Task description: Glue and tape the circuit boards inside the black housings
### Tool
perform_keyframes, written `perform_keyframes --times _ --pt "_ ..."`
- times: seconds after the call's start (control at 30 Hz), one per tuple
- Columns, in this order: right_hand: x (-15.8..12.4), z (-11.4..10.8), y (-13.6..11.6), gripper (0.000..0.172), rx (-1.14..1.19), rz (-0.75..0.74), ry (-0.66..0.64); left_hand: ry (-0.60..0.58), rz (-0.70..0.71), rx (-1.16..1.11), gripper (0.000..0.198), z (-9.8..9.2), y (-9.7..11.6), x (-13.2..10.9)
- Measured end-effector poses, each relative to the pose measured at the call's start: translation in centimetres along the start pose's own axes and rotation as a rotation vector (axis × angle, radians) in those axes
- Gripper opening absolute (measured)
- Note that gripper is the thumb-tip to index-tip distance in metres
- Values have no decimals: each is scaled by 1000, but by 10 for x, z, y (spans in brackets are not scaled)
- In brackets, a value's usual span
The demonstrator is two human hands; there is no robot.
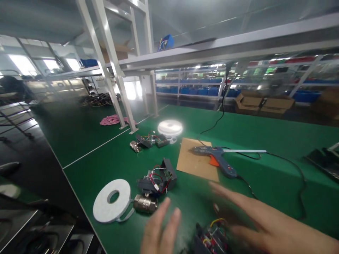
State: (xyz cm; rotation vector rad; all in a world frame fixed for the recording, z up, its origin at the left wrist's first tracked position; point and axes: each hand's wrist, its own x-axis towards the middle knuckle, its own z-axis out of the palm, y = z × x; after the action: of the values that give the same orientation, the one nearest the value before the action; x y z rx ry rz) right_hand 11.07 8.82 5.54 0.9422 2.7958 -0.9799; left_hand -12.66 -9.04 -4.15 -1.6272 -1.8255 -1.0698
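Hovered released, fingers spread: left hand (159, 231), right hand (262, 218), over near wired module (212, 238); readable labels nowhere, too blurred.

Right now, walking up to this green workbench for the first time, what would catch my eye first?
Probably the blue hot-glue gun with an orange trigger, lying on a brown cardboard sheet mid-table. Near the table's left edge lies a white foam tape roll, beside a shiny metal valve under a dark grey open box with red wires. At the bottom, blurred, the left hand and right hand spread open over another wired dark box.
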Motion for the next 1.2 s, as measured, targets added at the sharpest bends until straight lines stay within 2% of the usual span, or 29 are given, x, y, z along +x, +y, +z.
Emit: perform_keyframes --times 0.1,0.2,0.3,0.4,0.53,0.7,0.83,1.0,1.1,1.2 --pt "51 -4 -25 71 47 -67 182 -8 -196 81 64 -14 -53 21" --pt "117 6 -55 69 97 -85 201 -142 -346 114 72 -8 -84 32" --pt "170 21 -74 67 92 -87 184 -225 -394 123 82 7 -85 41" --pt "193 29 -81 59 72 -96 175 -254 -396 182 88 19 -72 55" --pt "186 27 -79 56 40 -122 215 -231 -431 216 87 29 -63 64" --pt "169 16 -67 57 7 -101 267 -239 -293 26 87 27 -74 53" --pt "158 17 -69 60 -29 -102 257 -265 -226 -97 92 12 -78 49" --pt "138 21 -93 58 -120 -122 296 -196 -268 10 99 -7 -67 65" --pt "131 9 -103 59 -135 -143 300 -234 -203 58 103 -17 -65 77" --pt "130 -10 -96 62 -76 -164 291 -336 -154 -32 106 -30 -71 85"
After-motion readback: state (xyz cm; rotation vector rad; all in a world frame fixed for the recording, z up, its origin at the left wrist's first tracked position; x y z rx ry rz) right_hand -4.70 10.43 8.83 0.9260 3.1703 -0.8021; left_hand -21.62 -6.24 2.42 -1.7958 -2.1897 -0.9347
